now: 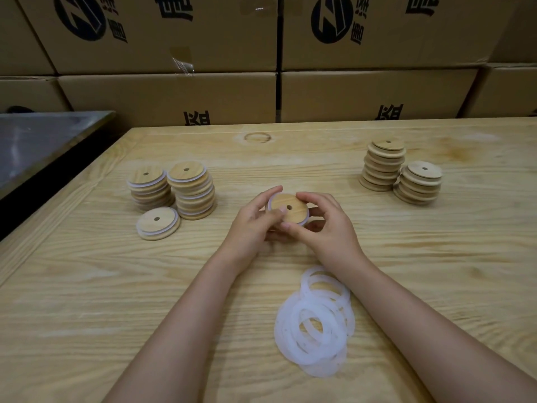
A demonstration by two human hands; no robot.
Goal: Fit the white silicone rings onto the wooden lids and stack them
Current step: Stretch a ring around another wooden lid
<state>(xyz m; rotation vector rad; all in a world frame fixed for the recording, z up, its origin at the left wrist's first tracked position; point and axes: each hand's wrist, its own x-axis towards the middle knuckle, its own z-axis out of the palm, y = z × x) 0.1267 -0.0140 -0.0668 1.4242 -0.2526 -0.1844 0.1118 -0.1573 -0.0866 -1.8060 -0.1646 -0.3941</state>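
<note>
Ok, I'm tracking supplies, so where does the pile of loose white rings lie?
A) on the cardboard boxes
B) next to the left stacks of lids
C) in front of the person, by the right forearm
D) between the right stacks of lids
C: the loose white rings lie heaped on the table beside the right forearm, away from every stack.

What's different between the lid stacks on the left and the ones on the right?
The left stacks have white-rimmed lids, while the right stacks are bare wood. The left stacks look darker and more golden, the right stacks paler. Both hold round wooden lids with a centre hole.
</note>
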